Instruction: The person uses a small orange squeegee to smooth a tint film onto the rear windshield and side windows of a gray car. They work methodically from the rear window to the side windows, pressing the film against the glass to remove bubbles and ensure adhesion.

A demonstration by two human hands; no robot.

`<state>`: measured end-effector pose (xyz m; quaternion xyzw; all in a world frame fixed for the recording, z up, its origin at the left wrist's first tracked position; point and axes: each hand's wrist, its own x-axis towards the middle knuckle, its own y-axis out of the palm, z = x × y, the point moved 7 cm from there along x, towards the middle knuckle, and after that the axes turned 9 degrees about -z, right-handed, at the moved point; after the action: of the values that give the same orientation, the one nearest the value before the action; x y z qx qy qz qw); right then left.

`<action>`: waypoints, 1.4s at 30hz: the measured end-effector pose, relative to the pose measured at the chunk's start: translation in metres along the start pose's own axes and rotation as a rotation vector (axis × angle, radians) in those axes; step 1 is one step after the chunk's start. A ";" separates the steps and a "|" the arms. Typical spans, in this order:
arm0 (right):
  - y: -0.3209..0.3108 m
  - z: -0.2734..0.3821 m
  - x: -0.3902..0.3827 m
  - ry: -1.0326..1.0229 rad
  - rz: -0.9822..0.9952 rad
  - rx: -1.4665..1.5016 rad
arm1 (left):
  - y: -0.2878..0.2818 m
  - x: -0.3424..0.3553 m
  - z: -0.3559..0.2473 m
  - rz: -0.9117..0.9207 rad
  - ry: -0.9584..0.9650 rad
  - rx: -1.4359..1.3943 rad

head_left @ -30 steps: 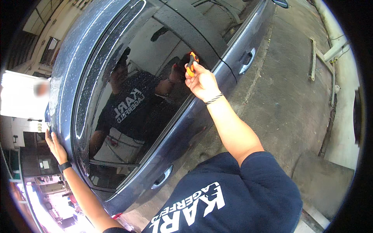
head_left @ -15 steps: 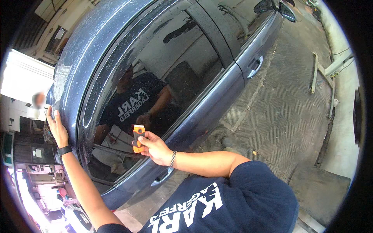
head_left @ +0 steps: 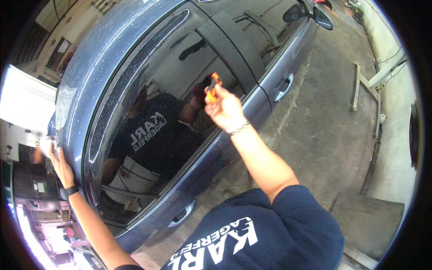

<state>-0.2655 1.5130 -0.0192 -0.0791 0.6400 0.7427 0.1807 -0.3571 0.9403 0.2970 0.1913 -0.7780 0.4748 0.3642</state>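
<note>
Grey concrete floor (head_left: 324,135) beside a wet dark blue car (head_left: 112,58), right hand (head_left: 225,110) pinching a small orange scraper (head_left: 212,86) against the car's shiny dark window (head_left: 171,103), left hand (head_left: 60,164) spread flat on the car's roof edge.

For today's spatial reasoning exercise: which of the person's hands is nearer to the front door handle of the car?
Right. The right hand, holding an orange scraper at the window, is just left of the front door handle; the left hand rests far away on the roof edge.

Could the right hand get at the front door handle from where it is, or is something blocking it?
Probably yes: the right hand, holding an orange tool at the window, has nothing between it and the front door handle.
</note>
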 end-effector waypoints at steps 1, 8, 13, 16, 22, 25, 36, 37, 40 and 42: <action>-0.004 0.019 0.010 -0.007 -0.036 -0.003 | 0.002 0.000 -0.003 -0.019 -0.025 -0.058; -0.004 0.010 -0.005 -0.023 0.023 -0.075 | -0.002 0.000 0.007 -0.013 -0.087 -0.046; -0.001 -0.182 -0.104 0.223 0.073 -0.219 | 0.005 0.000 -0.001 0.003 -0.082 -0.034; -0.022 -0.269 -0.145 0.430 0.039 -0.350 | 0.002 0.000 -0.004 0.012 -0.068 -0.026; -0.006 -0.142 -0.077 0.136 0.071 -0.042 | -0.002 -0.003 0.002 -0.011 -0.070 -0.044; -0.008 -0.028 -0.023 0.027 0.009 -0.062 | 0.000 -0.001 -0.003 -0.016 -0.058 -0.039; -0.002 -0.054 -0.033 0.002 0.011 -0.105 | 0.002 0.000 -0.008 -0.006 -0.046 0.016; 0.005 -0.092 -0.051 -0.005 0.033 -0.213 | 0.000 0.000 -0.007 -0.004 -0.036 0.030; 0.016 -0.214 -0.123 0.313 0.087 -0.326 | 0.003 -0.003 -0.012 -0.001 -0.051 0.009; 0.013 -0.272 -0.144 0.416 0.058 -0.411 | 0.003 -0.004 -0.018 0.003 -0.055 -0.012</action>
<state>-0.1681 1.2211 -0.0029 -0.2463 0.5013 0.8295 0.0045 -0.3493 0.9575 0.2976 0.2010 -0.7908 0.4654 0.3430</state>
